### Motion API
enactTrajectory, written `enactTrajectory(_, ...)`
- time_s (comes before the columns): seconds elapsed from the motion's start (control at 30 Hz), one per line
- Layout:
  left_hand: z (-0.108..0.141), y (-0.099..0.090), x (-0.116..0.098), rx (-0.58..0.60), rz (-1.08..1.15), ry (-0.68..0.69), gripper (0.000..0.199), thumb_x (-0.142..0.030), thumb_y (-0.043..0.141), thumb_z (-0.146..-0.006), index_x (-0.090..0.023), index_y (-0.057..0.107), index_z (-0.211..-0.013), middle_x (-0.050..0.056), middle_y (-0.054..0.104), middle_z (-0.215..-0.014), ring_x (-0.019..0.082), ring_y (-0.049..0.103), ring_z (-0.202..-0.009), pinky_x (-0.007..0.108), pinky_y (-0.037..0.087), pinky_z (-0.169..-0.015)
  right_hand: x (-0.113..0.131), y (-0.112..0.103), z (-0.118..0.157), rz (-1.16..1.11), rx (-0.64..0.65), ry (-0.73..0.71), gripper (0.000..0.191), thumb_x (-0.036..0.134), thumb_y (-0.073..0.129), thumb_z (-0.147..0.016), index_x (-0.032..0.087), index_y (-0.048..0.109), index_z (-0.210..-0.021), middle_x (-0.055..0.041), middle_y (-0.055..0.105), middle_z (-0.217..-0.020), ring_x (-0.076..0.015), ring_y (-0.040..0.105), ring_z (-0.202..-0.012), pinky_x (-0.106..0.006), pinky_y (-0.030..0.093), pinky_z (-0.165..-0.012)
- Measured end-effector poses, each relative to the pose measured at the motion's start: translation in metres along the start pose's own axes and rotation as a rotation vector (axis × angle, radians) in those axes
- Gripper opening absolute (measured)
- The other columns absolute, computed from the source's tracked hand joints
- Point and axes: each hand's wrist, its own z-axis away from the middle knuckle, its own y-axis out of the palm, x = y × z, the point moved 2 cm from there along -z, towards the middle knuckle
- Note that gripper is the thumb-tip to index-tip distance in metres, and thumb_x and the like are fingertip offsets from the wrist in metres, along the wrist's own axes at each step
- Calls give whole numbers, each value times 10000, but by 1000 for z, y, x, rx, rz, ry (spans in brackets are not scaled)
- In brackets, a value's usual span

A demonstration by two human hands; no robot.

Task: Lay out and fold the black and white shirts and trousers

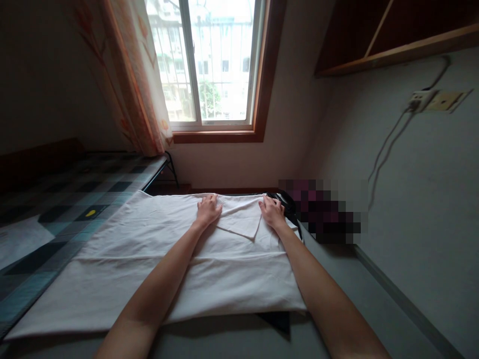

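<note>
A large white cloth lies spread out, wrinkled, with a crease running across its middle. My left hand is at its far edge, fingers curled on the fabric. Farther right along the same edge, my right hand has its fingers bent round the cloth. Between the hands a pointed flap of the fabric is folded over toward me. A black object sits just beyond my right hand. The fingertips of both hands are partly hidden by the fabric and the knuckles.
On the left stands a bed with a checked cover and a pale sheet on it. A curtain hangs by the window. At the right are a wall socket with cables and a wooden shelf above.
</note>
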Motion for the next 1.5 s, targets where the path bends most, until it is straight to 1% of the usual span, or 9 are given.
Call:
enactTrajectory(0.27,-12,-17,19,150,182,-54,460,-321,617,-800,-200,590,-1244,104,676,-1166,245,648,-979,301,466,-845,8,-10,-3,-180,132,-164,323,340,472,-928,189,685,-1117,-77,732,-942,-198,649,-845,-289,444,-808)
enactTrajectory(0.47,-16,-33,34,316,522,-102,754,-160,779,-501,-174,601,-1234,70,695,-1038,188,656,-760,234,499,-639,9,-16,-6,-286,369,-173,266,208,672,-760,183,724,-1020,-20,718,-747,-145,633,-654,-215,453,-638)
enactTrajectory(0.6,-11,-34,32,388,566,-154,855,-138,754,-503,-159,525,-1326,39,690,-857,156,619,-600,220,451,-518,5,-17,-10,-319,396,-100,154,136,637,-740,157,736,-856,-37,720,-752,-141,626,-642,-208,451,-590)
enactTrajectory(0.73,-13,-31,32,314,472,-88,752,-139,774,-505,-184,596,-1234,24,688,-853,189,644,-721,236,476,-635,6,-15,-8,-249,380,-116,154,153,597,-781,173,731,-854,-36,705,-758,-147,621,-674,-221,455,-632)
enactTrajectory(0.9,-15,-25,35,198,232,46,481,-297,715,-697,-197,647,-1162,64,666,-977,224,631,-888,280,468,-804,8,-16,1,80,61,-63,207,279,558,-869,176,729,-923,-133,637,-1040,-235,593,-929,-315,445,-814)
enactTrajectory(1.0,-11,-19,37,92,119,55,408,-355,643,-789,-216,644,-1173,99,624,-1096,246,592,-1008,319,444,-889,11,-16,5,172,-28,-139,212,255,549,-871,172,736,-928,-150,597,-1135,-288,523,-1061,-383,403,-906)
enactTrajectory(1.13,-5,-10,38,-34,-31,29,356,-378,522,-886,-232,645,-1186,128,590,-1183,286,510,-1150,406,386,-978,13,-11,6,121,12,-302,274,247,512,-903,221,704,-1096,-99,623,-1198,-276,495,-1125,-395,370,-931)
enactTrajectory(1.27,-5,-7,47,-38,-94,59,349,-364,477,-903,-244,635,-1191,116,587,-1235,281,496,-1181,428,355,-993,7,-3,5,91,68,-227,284,284,502,-919,233,696,-1120,-87,650,-1177,-260,530,-1084,-365,382,-880)
enactTrajectory(1.5,-23,-30,108,85,-392,5,431,-362,345,-946,-255,530,-1321,110,557,-1334,263,495,-1214,425,335,-991,4,-3,4,83,77,-201,280,289,505,-917,228,698,-1111,-83,647,-1173,-267,535,-1078,-365,382,-861)
